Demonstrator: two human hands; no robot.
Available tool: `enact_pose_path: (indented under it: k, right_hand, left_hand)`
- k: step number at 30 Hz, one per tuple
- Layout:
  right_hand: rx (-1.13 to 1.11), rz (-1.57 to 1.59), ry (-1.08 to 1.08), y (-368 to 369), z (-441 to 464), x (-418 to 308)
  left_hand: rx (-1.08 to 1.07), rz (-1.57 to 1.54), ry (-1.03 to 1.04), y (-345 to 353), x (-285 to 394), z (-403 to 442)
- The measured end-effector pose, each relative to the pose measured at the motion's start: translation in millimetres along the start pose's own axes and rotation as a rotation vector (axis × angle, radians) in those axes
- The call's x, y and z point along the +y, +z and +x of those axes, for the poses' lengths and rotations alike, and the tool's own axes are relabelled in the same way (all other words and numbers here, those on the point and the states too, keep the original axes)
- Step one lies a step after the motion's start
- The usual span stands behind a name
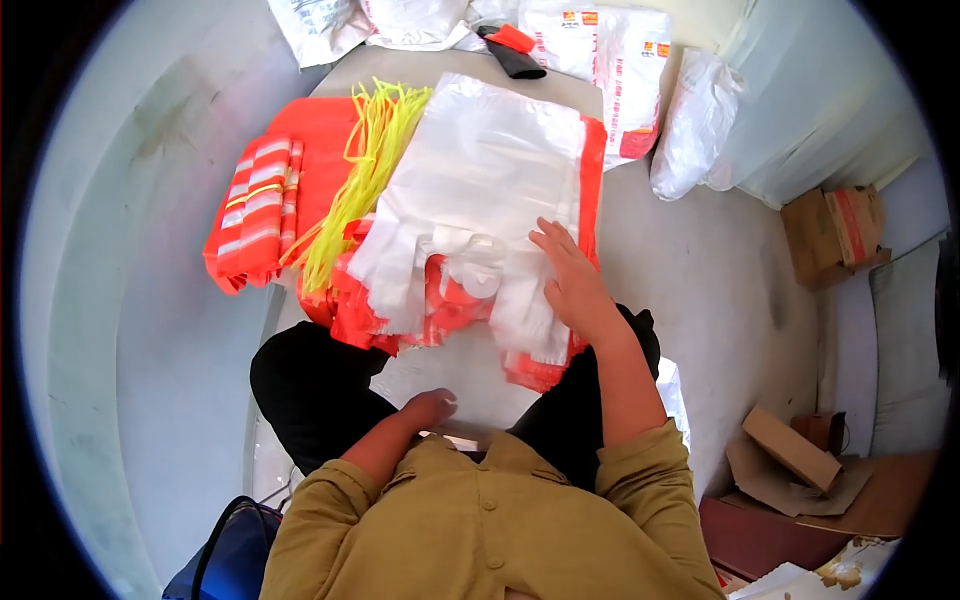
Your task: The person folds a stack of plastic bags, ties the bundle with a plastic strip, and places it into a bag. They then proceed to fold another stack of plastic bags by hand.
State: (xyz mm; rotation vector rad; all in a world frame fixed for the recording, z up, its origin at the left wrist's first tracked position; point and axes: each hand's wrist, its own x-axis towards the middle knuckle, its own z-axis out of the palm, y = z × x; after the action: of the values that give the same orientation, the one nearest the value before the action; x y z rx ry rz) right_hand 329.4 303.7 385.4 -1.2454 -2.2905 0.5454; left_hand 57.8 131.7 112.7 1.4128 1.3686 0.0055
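A stack of clear plastic vest bags with red edges (490,150) lies before me, its cut handles toward my lap. My right hand (578,285) rests on the bags near their right edge, fingers spread and stretched out. Close to my lap, my left hand (430,408) is apart from the stack with its fingers curled in; whatever it may hold is hidden. Left of the clear bags lie a bunch of yellow ties (375,150) and a pile of red bags (318,125). On that pile is a folded red-and-white striped bundle (258,210) bound with a yellow tie.
White printed sacks (635,80) stand along the far side, beside a black and red piece (515,52). A stuffed white bag (698,120) is at the back right. Cardboard boxes (830,235) and loose cardboard (790,460) lie right. A blue bag (230,555) sits at lower left.
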Motion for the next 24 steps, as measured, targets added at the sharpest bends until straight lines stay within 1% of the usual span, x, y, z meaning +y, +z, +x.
enact_pose_path:
  k: [3, 6, 7, 10, 12, 16, 18, 19, 21, 23, 24]
  right_hand:
    - [-0.117, 0.044, 0.071, 9, 11, 8]
    - [-0.09, 0.112, 0.062, 8, 10, 6]
    - [-0.077, 0.067, 0.048, 10, 10, 5]
    - [-0.039, -0.09, 0.001, 13, 10, 5]
    - [-0.022, -0.219, -0.037, 14, 11, 1]
    - [0.081, -0.337, -0.227, 16, 14, 1]
    - [0.132, -0.353, -0.352, 18, 16, 8]
    - [0.134, -0.288, -0.341, 18, 17, 8]
    - [0.139, -0.16, -0.316, 19, 20, 9]
    - [0.236, 0.342, -0.026, 34, 23, 30]
    - [0.272, 0.543, 0.192, 45, 21, 48]
  left_hand:
    - [0.014, -0.076, -0.004, -5, -1, 2]
    - [0.049, -0.21, 0.02, 0, -19, 14]
    - [0.062, -0.259, 0.031, 4, -28, 21]
    - [0.061, -0.338, 0.017, -3, -19, 18]
    - [0.058, -0.381, 0.022, 1, -26, 24]
    - [0.061, -0.423, 0.021, 9, -34, 32]
    - [0.063, -0.352, 0.057, 5, -22, 23]
    - [0.063, -0.314, 0.075, 3, -13, 16]
    - [-0.11, -0.304, 0.125, -13, 18, -2]
    - [-0.294, -0.302, 0.167, -28, 47, -14]
    - [-0.343, -0.302, 0.217, -37, 65, -22]
